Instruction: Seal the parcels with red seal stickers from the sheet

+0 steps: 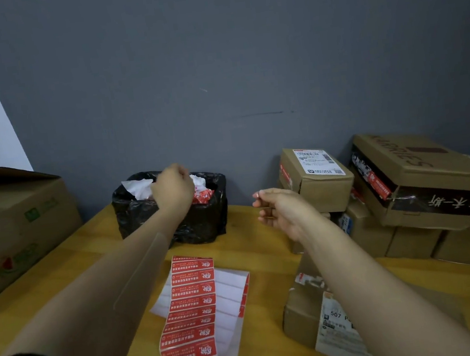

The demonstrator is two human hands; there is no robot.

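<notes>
Red seal stickers (190, 303) fill one column of the sheet (230, 295), which lies flat on the wooden table (254, 249) between the forearms. The left hand (173, 190) hangs over the black-bagged bin (204, 224) with its fingers curled downward; I cannot tell whether it holds anything. The right hand (285, 213) hovers loosely open and empty beside the stacked parcels (318, 188).

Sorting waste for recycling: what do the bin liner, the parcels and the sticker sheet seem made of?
Crinkled black bin liner: thin plastic film, by its shiny wrinkles. Brown box parcels: matte cardboard, with folded flaps. Red seal sticker sheet: probably coated paper on white backing, faintly glossy.
</notes>
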